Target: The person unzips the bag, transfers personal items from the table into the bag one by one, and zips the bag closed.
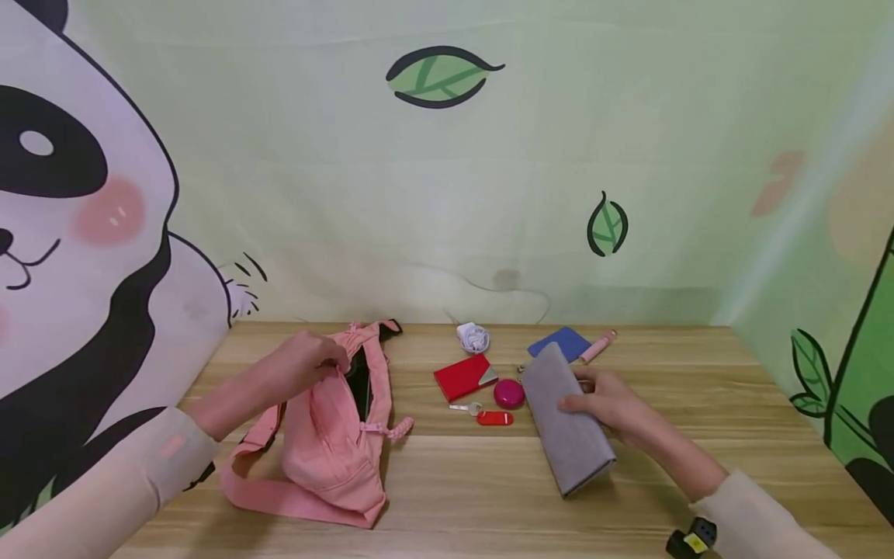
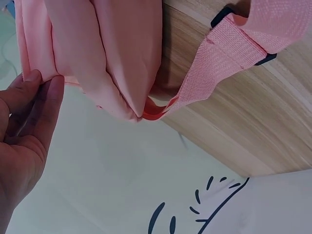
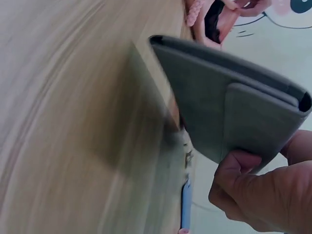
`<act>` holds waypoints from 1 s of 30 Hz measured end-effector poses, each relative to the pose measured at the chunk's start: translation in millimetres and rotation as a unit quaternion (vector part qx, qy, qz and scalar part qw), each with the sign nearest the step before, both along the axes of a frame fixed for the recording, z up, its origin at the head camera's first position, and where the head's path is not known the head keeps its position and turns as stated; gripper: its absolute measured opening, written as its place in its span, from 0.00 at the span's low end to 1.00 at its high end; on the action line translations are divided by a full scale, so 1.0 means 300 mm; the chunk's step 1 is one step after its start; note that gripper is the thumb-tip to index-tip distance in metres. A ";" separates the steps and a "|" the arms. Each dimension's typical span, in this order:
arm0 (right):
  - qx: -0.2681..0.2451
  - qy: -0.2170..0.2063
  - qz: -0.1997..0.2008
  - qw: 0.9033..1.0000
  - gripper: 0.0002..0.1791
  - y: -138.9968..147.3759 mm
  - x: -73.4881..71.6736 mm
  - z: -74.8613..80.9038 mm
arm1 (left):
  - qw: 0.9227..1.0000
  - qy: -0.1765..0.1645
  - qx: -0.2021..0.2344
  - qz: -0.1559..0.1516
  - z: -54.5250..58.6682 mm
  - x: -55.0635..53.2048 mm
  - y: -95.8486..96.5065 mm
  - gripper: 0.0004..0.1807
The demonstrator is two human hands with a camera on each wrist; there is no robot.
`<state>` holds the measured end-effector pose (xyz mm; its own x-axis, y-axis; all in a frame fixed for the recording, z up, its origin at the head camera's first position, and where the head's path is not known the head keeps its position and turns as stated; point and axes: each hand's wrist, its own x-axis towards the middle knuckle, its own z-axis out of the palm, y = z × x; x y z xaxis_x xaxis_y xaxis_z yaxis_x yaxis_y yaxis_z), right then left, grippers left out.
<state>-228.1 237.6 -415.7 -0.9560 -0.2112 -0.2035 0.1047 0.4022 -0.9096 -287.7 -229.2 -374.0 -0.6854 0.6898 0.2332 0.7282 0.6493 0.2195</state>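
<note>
A pink waist bag (image 1: pixel 328 458) stands on the left of the wooden table, its zip open on a dark lining. My left hand (image 1: pixel 307 363) pinches the edge of that opening between thumb and fingers, as the left wrist view also shows. On the right, my right hand (image 1: pixel 608 404) grips a long grey wallet (image 1: pixel 566 423) by its right side. The wallet is tilted, and the right wrist view shows its closing flap and folded edge held off the table. What lies inside the bag is hidden.
Between bag and wallet lie a red-and-silver case (image 1: pixel 461 376), a round magenta case (image 1: pixel 508 394), a key (image 1: pixel 466 408) and a small red object (image 1: pixel 494 418). Farther back are a white charger with cable (image 1: pixel 473 338), a blue booklet (image 1: pixel 569 341) and a pink tube (image 1: pixel 598 347).
</note>
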 end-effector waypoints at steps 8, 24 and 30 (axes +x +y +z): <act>-0.053 -0.028 0.013 0.998 0.39 -0.067 0.010 0.051 | 1.000 0.012 0.000 -0.006 0.008 -0.008 -0.001 0.12; -0.306 -0.195 0.054 0.930 0.39 -0.245 0.009 0.008 | 1.000 0.012 -0.017 -0.003 -0.018 0.007 -0.001 0.12; -0.294 -0.184 0.074 0.935 0.49 -0.306 -0.015 0.022 | 1.000 0.014 -0.003 0.000 -0.008 0.008 0.001 0.12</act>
